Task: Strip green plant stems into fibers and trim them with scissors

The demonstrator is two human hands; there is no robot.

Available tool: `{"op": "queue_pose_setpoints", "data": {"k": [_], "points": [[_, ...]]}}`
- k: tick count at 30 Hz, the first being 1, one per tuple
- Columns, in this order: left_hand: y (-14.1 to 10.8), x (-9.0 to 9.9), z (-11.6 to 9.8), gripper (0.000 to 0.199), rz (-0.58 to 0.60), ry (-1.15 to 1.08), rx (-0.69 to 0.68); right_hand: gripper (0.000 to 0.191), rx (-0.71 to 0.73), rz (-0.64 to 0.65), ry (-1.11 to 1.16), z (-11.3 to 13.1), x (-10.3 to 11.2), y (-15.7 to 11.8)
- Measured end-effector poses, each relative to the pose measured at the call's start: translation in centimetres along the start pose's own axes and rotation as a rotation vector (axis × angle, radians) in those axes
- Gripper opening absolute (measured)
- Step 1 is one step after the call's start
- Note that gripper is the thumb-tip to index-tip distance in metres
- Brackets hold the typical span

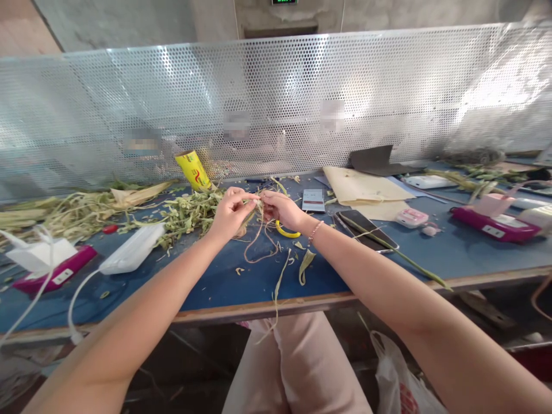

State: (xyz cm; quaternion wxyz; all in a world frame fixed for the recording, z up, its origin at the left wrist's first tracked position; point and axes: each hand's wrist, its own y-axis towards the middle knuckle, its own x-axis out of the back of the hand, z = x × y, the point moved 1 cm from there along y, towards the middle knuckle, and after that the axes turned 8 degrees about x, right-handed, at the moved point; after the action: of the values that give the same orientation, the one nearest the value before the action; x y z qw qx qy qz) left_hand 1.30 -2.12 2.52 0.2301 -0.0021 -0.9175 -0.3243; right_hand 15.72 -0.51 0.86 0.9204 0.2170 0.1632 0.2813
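My left hand (233, 211) and my right hand (283, 208) meet over the blue tabletop, fingertips pinched together. Between them is a small pale bit of dried plant fibre (259, 208), mostly hidden by the fingers. A thin brown cord (246, 253) hangs in a loop below the hands onto the table; whether it is joined to the fibre I cannot tell. Beneath my right wrist shows part of a yellow ring-shaped item (288, 232). Dried green leaves (185, 215) lie heaped beside my left hand. Loose husk strips (306, 265) are scattered nearer the edge.
A yellow can (193, 171) leans near the perforated metal screen (276, 103). Leftward are a white power bank (131, 248) and a magenta power strip (60, 273). A phone (366, 230), brown paper (366, 187) and another magenta strip (495, 223) lie rightward.
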Motion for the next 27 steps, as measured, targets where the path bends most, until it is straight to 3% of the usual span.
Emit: {"op": "queue_pose_setpoints", "data": {"k": [7, 16, 23, 27], "points": [[-0.1, -0.1, -0.4, 0.013, 0.116, -0.054, 0.009, 0.013, -0.187, -0.016, 0.085, 0.4, -0.1, -0.1], [-0.2, -0.5, -0.5, 0.015, 0.136, -0.111, -0.028, 0.012, -0.227, -0.039, 0.18, 0.3, 0.1, -0.2], [-0.2, -1.0, 0.2, 0.016, 0.174, -0.37, 0.109, 0.014, -0.233, 0.066, 0.256, 0.5, -0.1, -0.4], [-0.3, -1.1, 0.5, 0.017, 0.213, -0.423, 0.195, 0.012, -0.238, 0.045, 0.25, 0.5, -0.2, -0.4]]}}
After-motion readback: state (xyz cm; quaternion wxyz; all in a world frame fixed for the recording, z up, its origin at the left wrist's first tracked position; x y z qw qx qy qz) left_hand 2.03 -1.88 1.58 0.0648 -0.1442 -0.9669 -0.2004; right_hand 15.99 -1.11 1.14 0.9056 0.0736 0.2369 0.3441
